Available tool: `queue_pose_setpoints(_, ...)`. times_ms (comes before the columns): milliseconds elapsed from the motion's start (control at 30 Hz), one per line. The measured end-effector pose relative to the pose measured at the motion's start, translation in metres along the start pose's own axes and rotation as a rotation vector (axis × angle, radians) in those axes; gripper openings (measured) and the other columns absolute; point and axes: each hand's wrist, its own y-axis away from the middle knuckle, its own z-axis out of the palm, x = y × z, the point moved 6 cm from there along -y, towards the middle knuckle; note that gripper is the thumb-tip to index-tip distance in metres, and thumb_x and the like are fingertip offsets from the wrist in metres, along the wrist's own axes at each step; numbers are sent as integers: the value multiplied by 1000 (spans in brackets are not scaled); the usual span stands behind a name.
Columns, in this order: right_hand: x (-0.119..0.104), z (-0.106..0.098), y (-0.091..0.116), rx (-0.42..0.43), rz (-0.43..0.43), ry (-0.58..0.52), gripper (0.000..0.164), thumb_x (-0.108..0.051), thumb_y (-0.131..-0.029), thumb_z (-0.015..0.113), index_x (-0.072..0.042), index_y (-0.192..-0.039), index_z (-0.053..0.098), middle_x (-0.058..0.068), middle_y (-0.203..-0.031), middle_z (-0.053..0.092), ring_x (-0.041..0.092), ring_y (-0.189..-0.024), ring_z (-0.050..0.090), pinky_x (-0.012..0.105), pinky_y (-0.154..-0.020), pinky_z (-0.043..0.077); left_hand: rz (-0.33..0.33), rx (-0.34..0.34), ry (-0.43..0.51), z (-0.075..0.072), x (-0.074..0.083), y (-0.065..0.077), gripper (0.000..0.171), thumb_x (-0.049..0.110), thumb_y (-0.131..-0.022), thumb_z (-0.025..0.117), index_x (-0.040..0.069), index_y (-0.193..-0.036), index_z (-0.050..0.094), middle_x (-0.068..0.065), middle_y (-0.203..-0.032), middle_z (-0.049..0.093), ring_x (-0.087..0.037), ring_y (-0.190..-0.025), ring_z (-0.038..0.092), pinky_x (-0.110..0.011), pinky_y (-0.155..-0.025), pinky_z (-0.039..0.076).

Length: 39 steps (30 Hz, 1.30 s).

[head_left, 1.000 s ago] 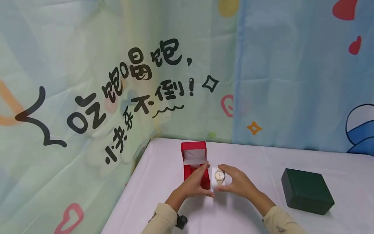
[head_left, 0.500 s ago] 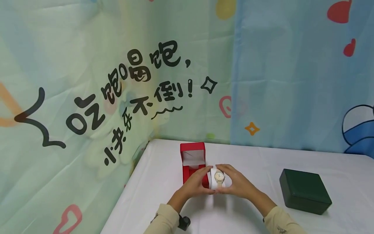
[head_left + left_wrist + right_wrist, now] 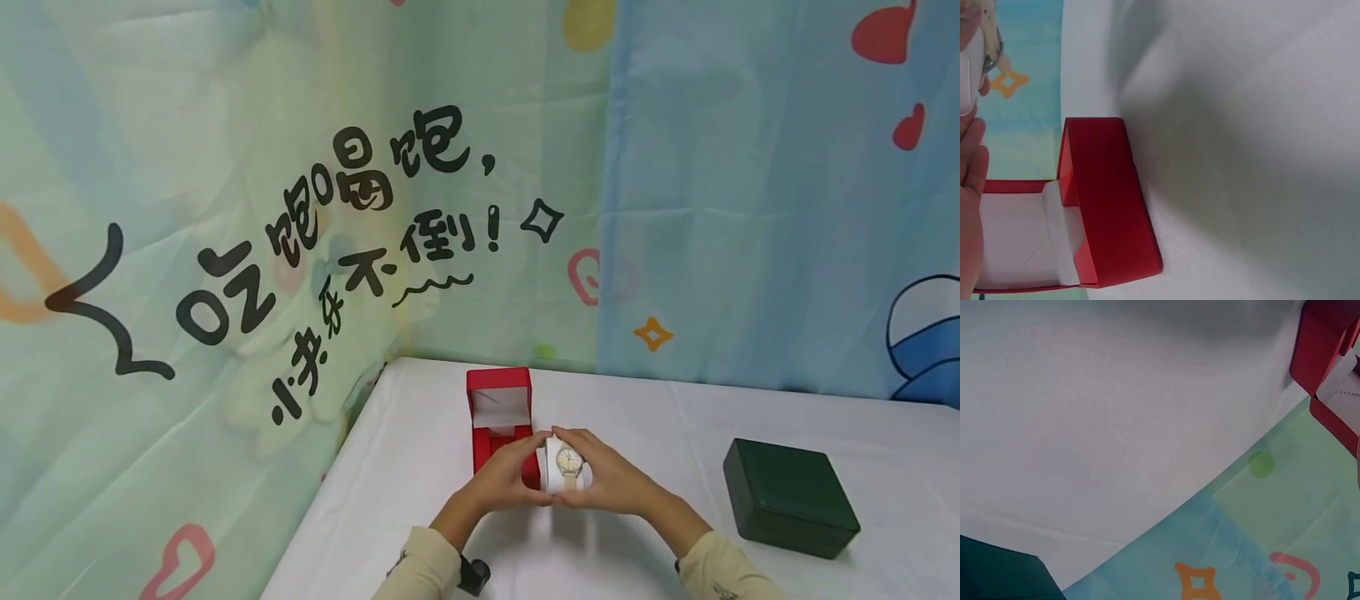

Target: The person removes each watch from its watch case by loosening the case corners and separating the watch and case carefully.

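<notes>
A wristwatch (image 3: 569, 461) with a pale round dial and beige strap is wrapped round a white cushion (image 3: 553, 467), held above the table. My right hand (image 3: 611, 475) grips it from the right, thumb below and fingers above. From the left, my left hand (image 3: 501, 477) pinches the cushion's near end, fingertips at top and thumb at bottom. In the left wrist view, part of the cushion (image 3: 965, 84) and strap show at the upper left edge. Just behind my left hand stands an open red box (image 3: 498, 379) with a white-lined lid; the hand partly covers it.
A dark green box (image 3: 791, 496) sits on the right of the white-clothed table (image 3: 637, 408). Printed fabric (image 3: 480, 317) hangs along the left and back edges. A small black object (image 3: 474, 575) is by my left cuff.
My left hand has left the red box's side and come round to the cushion's left end, its fingers closing on it. The right hand keeps its hold; the watch has turned slightly.
</notes>
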Motion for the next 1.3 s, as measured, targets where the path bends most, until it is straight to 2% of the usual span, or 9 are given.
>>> queue_pose_setpoints(133, 0, -3, 1, -7, -2, -6, 84, -32, -69, 75, -1, -137, 36, 13, -127, 47, 21, -106, 49, 35, -82, 49, 40, -2, 11, 0, 1, -4, 78, 32, -74, 75, 17, -140, 34, 2, -135, 49, -15, -119, 49, -27, -97, 44)
queue_pose_setpoints(300, 2, -3, 4, -46, 40, -44, 85, -29, -69, 73, -1, -138, 32, 15, -129, 44, 21, -106, 47, 35, -82, 49, 37, -26, 52, 3, 1, -6, 78, 29, -74, 75, 16, -140, 35, 0, -133, 50, -20, -118, 51, -28, -96, 45)
queue_pose_setpoints(467, -1, -3, 3, -47, 22, -45, 86, -31, -69, 74, 1, -137, 33, 15, -126, 46, 20, -102, 48, 30, -79, 49, 43, -36, 53, 3, 0, -5, 78, 29, -75, 75, 16, -140, 34, 0, -134, 50, -18, -119, 51, -27, -96, 44)
queue_pose_setpoints(633, 0, -7, 5, -14, 20, -88, 95, -40, -67, 77, -8, -142, 28, 13, -129, 47, 23, -107, 49, 35, -82, 50, 59, -33, 32, 0, 1, -4, 78, 28, -74, 75, 14, -140, 34, -1, -134, 50, -15, -119, 51, -27, -95, 45)
queue_pose_setpoints(733, 1, -8, 5, 1, 5, -139, 98, -38, -67, 78, -11, -143, 24, 14, -134, 44, 22, -112, 47, 37, -84, 49, 74, -26, 61, -3, 2, -3, 79, 28, -74, 75, 15, -140, 34, -1, -132, 52, -16, -118, 51, -28, -95, 46)
queue_pose_setpoints(800, 2, -8, 5, 10, -8, -169, 94, -36, -66, 79, -10, -141, 28, 14, -133, 44, 15, -110, 47, 36, -84, 49, 81, -23, 73, -5, 3, -3, 79, 28, -74, 75, 16, -140, 34, -1, -132, 52, -13, -118, 51, -27, -95, 45)
queue_pose_setpoints(967, 4, -9, 9, 55, 30, -205, 80, -36, -64, 81, -12, -129, 43, 6, -121, 49, 0, -98, 45, 29, -82, 50, 88, -42, 71, -4, 6, -4, 79, 28, -74, 75, 16, -140, 35, -1, -132, 52, -13, -118, 51, -25, -95, 44)
queue_pose_setpoints(1067, 3, -10, 9, 79, 31, -197, 76, -35, -62, 83, -11, -124, 46, 4, -116, 50, -1, -95, 45, 28, -80, 50, 96, -51, 53, -3, 8, -5, 77, 28, -74, 75, 15, -138, 36, -1, -130, 53, -15, -117, 52, -24, -95, 44)
queue_pose_setpoints(1300, 1, -13, 4, 124, 22, -143, 75, -35, -60, 83, -9, -118, 44, 2, -111, 49, 2, -91, 46, 25, -77, 50, 111, -12, 30, -11, 8, -7, 73, 26, -73, 77, 15, -135, 39, -2, -127, 55, -17, -113, 54, -27, -93, 46)
